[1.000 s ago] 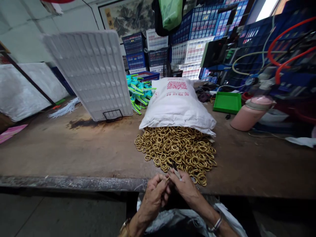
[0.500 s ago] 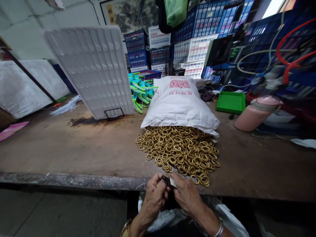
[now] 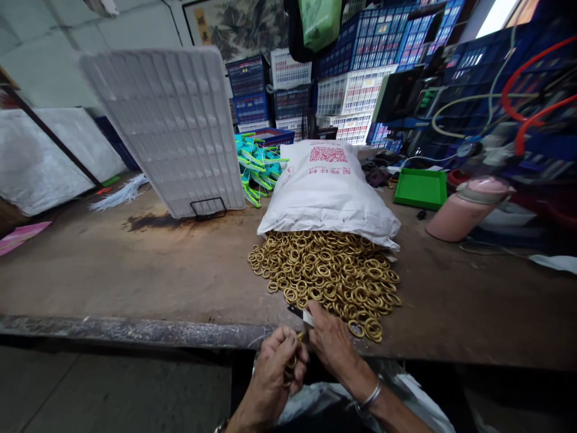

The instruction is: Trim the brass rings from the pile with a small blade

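Note:
A heap of gold-coloured rings point(image 3: 327, 273) spills from the open mouth of a white sack point(image 3: 327, 186) lying on the brown workbench point(image 3: 135, 270). At the bench's near edge my left hand point(image 3: 279, 367) is curled round a gold ring point(image 3: 293, 362). My right hand point(image 3: 331, 343) pinches a small blade point(image 3: 300, 313) with a dark tip and a pale handle, its point aimed left just above the left hand. Both hands sit close together in front of the heap. A bracelet circles my right wrist.
A white compartment tray point(image 3: 166, 126) leans upright on a wire stand at the left. Behind the sack lie teal hangers point(image 3: 256, 165). A green tray point(image 3: 421, 187) and a pink flask point(image 3: 469, 207) lie at the right. Stacked blue and white crates fill the back.
My left hand has dropped lower and closer to me with the ring. My right hand has lifted the blade toward the heap's edge. The heap and sack have not moved.

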Demonstrator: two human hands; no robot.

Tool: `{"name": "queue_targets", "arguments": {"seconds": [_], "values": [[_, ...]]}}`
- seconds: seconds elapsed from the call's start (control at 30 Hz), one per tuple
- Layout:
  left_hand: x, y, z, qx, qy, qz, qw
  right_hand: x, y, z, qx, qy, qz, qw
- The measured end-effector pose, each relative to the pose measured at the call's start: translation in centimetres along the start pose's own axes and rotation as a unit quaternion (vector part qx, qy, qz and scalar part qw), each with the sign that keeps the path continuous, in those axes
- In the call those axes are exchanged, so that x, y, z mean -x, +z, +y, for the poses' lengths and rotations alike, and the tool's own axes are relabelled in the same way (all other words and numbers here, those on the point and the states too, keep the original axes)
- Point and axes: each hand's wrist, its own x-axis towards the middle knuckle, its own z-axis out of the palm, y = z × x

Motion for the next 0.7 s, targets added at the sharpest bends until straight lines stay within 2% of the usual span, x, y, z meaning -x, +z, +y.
{"name": "queue_targets", "arguments": {"seconds": [0.17,0.3,0.53,0.7], "values": [[-0.6,-1.0,-0.5,0.015,0.005,-0.006,1.000,-0.9,0.7,-0.6,0.070,0.000,0.019,0.997],[-0.8,-1.2,-0.2,0.075,-0.009,0.009,0.997,-1.2,0.6,-0.6,0.090,0.000,0.013,0.996],[-1.1,-1.6,0.1,0.159,-0.047,0.018,0.986,-1.4,1.0,0.0,0.016,-0.007,0.048,0.999],[-1.5,-1.5,0.5,0.143,-0.022,0.046,0.988,-1.7,0.9,0.8,-0.099,-0.031,0.062,0.993]]}}
